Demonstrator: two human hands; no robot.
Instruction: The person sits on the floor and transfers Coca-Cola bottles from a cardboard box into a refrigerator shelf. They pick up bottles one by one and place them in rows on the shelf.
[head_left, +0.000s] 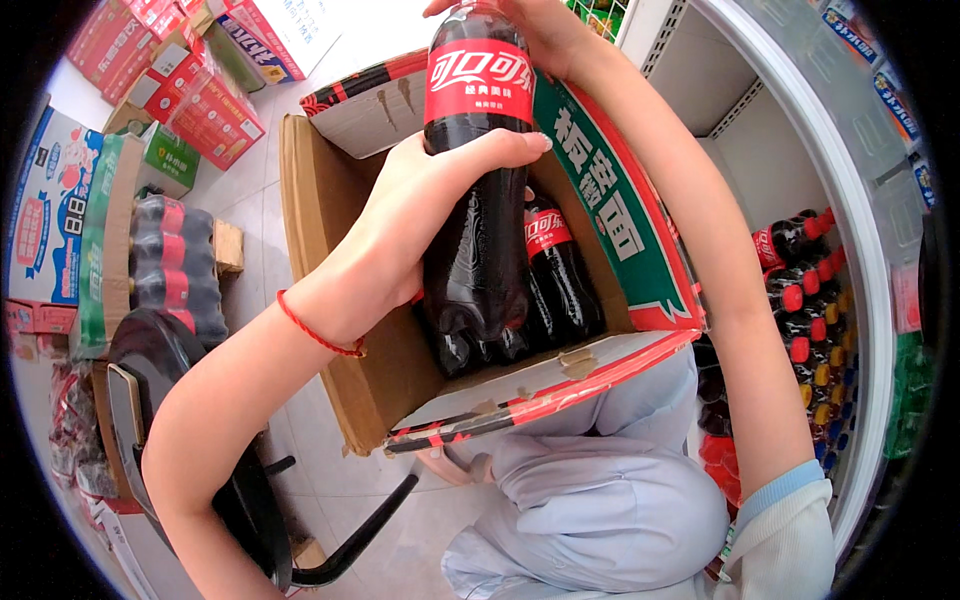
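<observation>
My left hand (442, 187), with a red cord at the wrist, is wrapped around the middle of a large Coca-Cola bottle (480, 82) with a red label. The bottle stands out above an open cardboard box (315, 210), its base over the box's inside. At the bottle's top, partly cut off by the picture's upper edge, is my right hand (536, 30); its fingers are around the neck and cap area. Inside the box lies another cola bottle (559, 270), partly hidden behind the held one.
To the right, an open cooler (802, 135) holds rows of bottles (795, 300) with red and yellow caps. A wrapped pack of cola bottles (176, 262), stacked cartons (217, 120) and a black stool or chair (247, 510) with a phone (126, 405) are at the left.
</observation>
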